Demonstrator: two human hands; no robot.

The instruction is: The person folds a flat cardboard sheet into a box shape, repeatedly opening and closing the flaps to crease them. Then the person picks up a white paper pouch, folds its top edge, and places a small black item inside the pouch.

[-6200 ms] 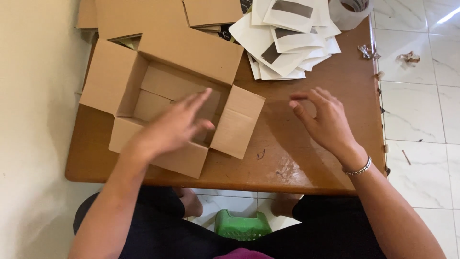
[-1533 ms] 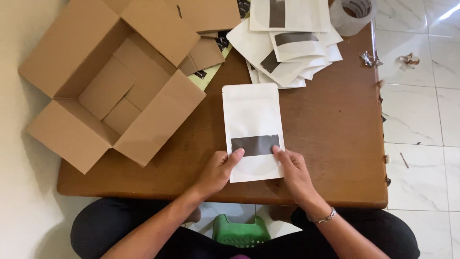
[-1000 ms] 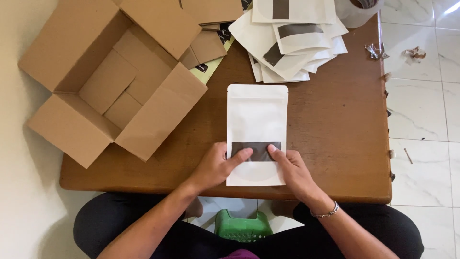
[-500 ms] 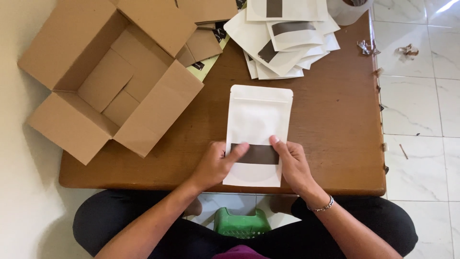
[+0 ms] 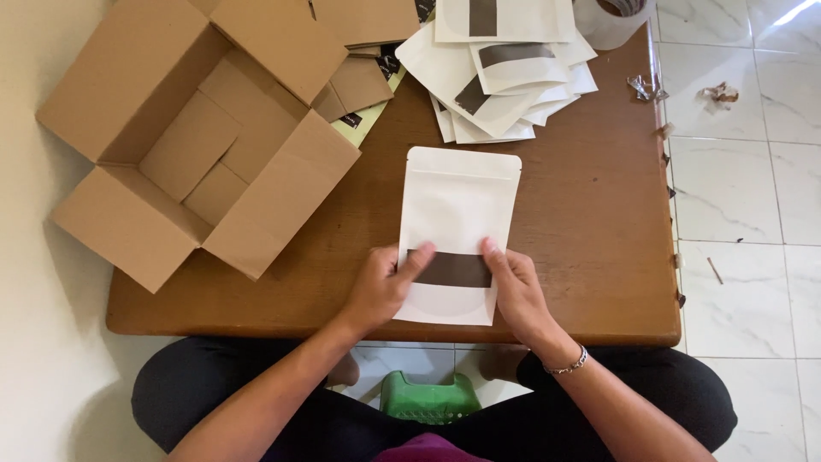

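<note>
White and flat, the pouch [image 5: 457, 214] lies on the brown wooden worktop [image 5: 590, 231] in front of me, its dark window strip near the lower end and its bottom edge close to the worktop's near rim. My left hand [image 5: 385, 287] presses on the pouch's lower left side, thumb laid onto the dark strip, fingers curled at the edge. My right hand [image 5: 516, 291] holds the lower right side the same way, fingertips at the strip's end; a thin bracelet [image 5: 569, 364] sits on that wrist. Both hands are closed lightly on the pouch, pinning it flat rather than lifting it. To the left, an open cardboard box [image 5: 197, 145] rests partly over the worktop's edge, flaps spread, with loose cardboard pieces inside. At the far side I see a fanned pile of pouches [image 5: 500, 77] like this one, well apart from it, and a tape roll [image 5: 611, 17] at the far right corner. Under the worktop, between my knees, a green stool [image 5: 428, 398] shows.
</note>
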